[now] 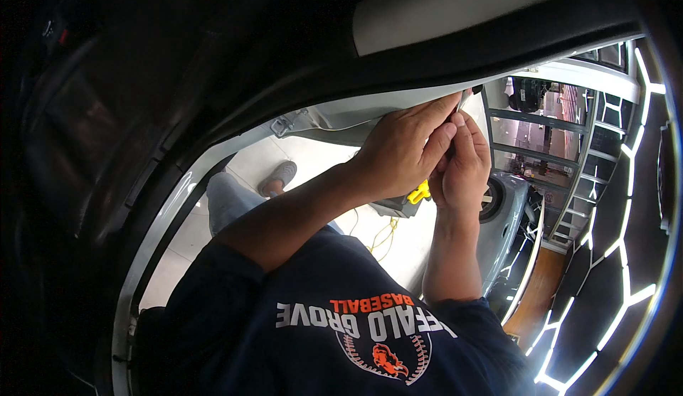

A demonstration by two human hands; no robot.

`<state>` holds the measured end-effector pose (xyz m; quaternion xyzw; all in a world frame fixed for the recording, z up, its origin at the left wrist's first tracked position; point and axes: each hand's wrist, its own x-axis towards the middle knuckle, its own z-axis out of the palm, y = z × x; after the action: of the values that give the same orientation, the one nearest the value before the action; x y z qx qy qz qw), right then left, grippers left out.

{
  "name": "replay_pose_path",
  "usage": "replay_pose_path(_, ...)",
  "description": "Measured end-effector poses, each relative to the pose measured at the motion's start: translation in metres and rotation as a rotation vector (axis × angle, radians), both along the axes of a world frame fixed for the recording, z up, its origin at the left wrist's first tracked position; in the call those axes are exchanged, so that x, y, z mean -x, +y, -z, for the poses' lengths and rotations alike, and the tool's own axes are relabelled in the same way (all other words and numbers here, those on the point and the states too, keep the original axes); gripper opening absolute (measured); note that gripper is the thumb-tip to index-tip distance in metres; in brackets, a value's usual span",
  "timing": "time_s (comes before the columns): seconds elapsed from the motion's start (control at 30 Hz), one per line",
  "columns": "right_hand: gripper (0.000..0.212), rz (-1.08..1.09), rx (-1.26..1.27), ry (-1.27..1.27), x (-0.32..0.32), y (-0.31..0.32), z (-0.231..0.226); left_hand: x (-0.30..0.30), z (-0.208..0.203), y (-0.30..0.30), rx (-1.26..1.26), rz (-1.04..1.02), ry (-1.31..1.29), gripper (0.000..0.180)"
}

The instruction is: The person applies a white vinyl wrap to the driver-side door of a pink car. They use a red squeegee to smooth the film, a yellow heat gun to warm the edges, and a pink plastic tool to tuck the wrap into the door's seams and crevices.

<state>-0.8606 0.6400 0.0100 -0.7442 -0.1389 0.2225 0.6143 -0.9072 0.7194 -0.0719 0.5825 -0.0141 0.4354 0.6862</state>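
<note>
Both of my hands meet at the far end of a car's pale door-opening edge (420, 97), beside its black rubber seal (398, 72). My left hand (402, 147) has its fingers stretched along the edge, with its thumb bent in toward the other hand. Pressed close to it, my right hand (462, 165) is closed in a pinch, fingertips up against the edge. A thin, small piece seems to show between the fingertips, too little of it visible to name. Nearer the hinge side, a metal latch loop (282, 124) is fixed to the frame.
Below my hands is a dark case (400, 207) with a yellow tool (419, 193) and a yellow cord (386, 236). A grey car (506, 215) stands to the right. My shoe (278, 177) rests on pale floor tiles (252, 161). A light grey panel (469, 15) lies above the seal.
</note>
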Motion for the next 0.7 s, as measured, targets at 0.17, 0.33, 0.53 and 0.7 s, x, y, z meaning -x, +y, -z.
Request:
replay_pose_path(0.17,0.026,-0.013,-0.034,0.001,0.007,-0.002,0.000,0.003,0.001,0.004,0.008,0.057,-0.038,0.044)
replay_pose_path(0.33,0.027,0.007,-0.152,0.155,0.014,-0.002,-0.005,0.005,0.000,0.006,-0.002,0.095,-0.041,0.044)
replay_pose_path(0.53,0.028,-0.060,-0.082,0.096,0.018,0.001,-0.005,0.007,0.002,0.005,0.042,0.141,-0.043,0.044)
replay_pose_path(0.7,0.028,-0.035,-0.086,0.086,0.013,0.003,-0.006,-0.002,0.004,-0.001,-0.010,0.011,-0.052,0.042)
